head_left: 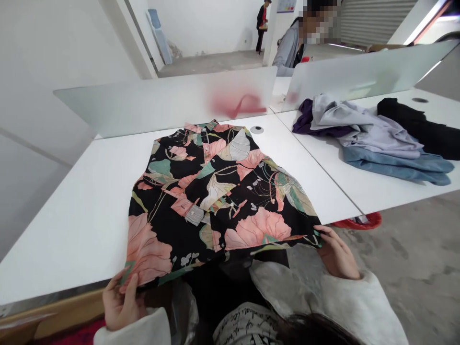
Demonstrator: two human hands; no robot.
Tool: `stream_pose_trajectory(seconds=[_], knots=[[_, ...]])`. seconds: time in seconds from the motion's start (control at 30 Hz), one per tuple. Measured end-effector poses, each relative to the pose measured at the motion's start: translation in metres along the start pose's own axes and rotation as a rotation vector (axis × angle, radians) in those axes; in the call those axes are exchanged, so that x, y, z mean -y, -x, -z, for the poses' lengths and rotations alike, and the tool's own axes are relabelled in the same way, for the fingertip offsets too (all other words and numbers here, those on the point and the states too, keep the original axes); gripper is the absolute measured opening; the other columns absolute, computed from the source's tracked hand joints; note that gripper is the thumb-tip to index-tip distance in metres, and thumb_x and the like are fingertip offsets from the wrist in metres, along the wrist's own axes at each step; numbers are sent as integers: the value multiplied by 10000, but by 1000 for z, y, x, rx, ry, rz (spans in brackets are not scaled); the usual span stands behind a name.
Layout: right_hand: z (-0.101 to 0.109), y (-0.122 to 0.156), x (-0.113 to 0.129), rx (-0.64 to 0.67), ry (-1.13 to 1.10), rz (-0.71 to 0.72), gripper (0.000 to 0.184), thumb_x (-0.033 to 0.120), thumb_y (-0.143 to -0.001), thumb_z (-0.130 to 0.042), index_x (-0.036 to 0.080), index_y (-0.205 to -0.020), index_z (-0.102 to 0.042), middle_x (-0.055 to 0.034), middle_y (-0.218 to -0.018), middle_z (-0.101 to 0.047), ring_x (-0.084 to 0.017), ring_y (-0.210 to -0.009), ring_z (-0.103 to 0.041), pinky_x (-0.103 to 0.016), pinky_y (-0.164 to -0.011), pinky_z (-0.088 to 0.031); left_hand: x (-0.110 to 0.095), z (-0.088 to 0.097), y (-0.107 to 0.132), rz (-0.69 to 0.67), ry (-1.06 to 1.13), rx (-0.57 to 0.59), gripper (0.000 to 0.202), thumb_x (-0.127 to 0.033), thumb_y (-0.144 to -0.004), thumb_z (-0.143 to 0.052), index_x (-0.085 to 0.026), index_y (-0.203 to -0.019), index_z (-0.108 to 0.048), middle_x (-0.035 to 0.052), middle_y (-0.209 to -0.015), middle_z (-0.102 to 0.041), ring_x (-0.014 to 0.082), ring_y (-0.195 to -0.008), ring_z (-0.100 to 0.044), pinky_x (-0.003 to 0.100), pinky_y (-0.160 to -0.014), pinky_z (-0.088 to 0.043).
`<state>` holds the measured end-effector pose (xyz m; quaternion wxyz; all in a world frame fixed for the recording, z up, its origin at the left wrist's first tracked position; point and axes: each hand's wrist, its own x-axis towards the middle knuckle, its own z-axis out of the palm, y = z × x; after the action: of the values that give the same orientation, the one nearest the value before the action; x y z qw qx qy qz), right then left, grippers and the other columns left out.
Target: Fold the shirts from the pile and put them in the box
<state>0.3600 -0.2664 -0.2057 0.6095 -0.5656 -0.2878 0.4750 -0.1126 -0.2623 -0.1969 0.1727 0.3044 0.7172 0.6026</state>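
Observation:
A black floral shirt with pink, green and cream flowers lies spread on the white table, its collar toward the far edge. Its sleeves are folded in across the front, and a cuff shows near the middle. My left hand pinches the hem's left corner between thumb and fingers at the near table edge. At the hem's right corner, my right hand grips the cloth, thumb below and fingers on top. The hem hangs a little over the near edge between both hands.
On the adjoining table to the right lie a lavender garment, a blue garment and a black garment. Frosted dividers line the back. A red basket sits below. A person is beyond the divider; another stands farther back.

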Motion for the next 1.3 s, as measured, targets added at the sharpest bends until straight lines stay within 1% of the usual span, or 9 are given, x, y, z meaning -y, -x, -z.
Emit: stream_pose_trajectory(seconds=[0.1,0.17,0.27,0.37,0.53,0.67,0.8,1.03,1.3], knots=[[8,8,-8,98,284,139,294,336,-784,-565,221,-1033,-671,-50,-923,-691,-207,-875,-648,-306,-759,-508,-4,7,8,12,-10,95,266,-363,-661,-619,-236,-890,-668,3,-920,-698,201,-946,-650,289,-792,-546],[16,9,-8,112,564,299,311,285,-811,-512,219,-1073,-666,-47,-1013,-681,-203,-974,-629,-309,-870,-481,-1,19,5,-163,-201,208,313,-304,-708,-525,-240,-961,-698,14,-1062,-697,239,-1106,-598,355,-947,-493],[30,0,-5,78,920,568,358,206,-824,-465,245,-1129,-649,-41,-1067,-661,-192,-1002,-619,-304,-917,-466,11,35,-11,-518,-447,306,416,-254,-740,-480,-247,-1114,-662,31,-1101,-691,255,-1034,-635,411,-973,-482],[39,-16,1,41,1199,847,440,102,-765,-459,261,-1128,-651,-56,-1070,-643,-213,-1012,-608,-330,-910,-477,20,39,-27,-802,-627,275,408,-259,-780,-505,-213,-1164,-632,89,-1129,-673,274,-992,-644,428,-956,-485],[20,-32,4,-9,1563,1047,532,134,-720,-582,282,-1230,-600,-109,-1445,-410,-393,-1331,-339,-615,-1050,-265,10,23,-18,-951,-844,113,450,-326,-782,-602,-140,-1191,-624,208,-1257,-559,392,-1158,-538,538,-951,-450],[-9,-28,-11,9,1566,1115,575,155,-755,-572,285,-1313,-523,-104,-1480,-381,-381,-1385,-251,-663,-1071,-132,3,8,3,-1036,-908,45,612,-366,-847,-572,-251,-1424,-403,165,-1498,-338,435,-1393,-209,698,-1061,-159],[-34,-19,-34,65,1449,1226,536,160,-822,-505,241,-1351,-476,-127,-1391,-497,-317,-1367,-324,-620,-1102,-117,10,-6,15,-1086,-889,230,642,-248,-915,-467,-322,-1491,-193,125,-1419,-468,350,-1327,-396,678,-1091,-60],[-73,-4,-49,185,1283,1400,487,107,-856,-473,274,-1312,-503,-110,-1333,-558,-283,-1363,-340,-630,-1086,-183,16,-20,23,-1248,-688,401,634,-151,-878,-396,-236,-1487,-240,125,-1292,-591,258,-1174,-578,516,-1139,-204],[-36,-27,-30,270,1179,1405,482,54,-855,-427,220,-1290,-556,-90,-1204,-651,-220,-1212,-522,-423,-1005,-405,23,-18,6,-1194,-703,344,603,-223,-851,-423,-193,-1451,-362,128,-1367,-527,264,-1302,-453,418,-1117,-270]])
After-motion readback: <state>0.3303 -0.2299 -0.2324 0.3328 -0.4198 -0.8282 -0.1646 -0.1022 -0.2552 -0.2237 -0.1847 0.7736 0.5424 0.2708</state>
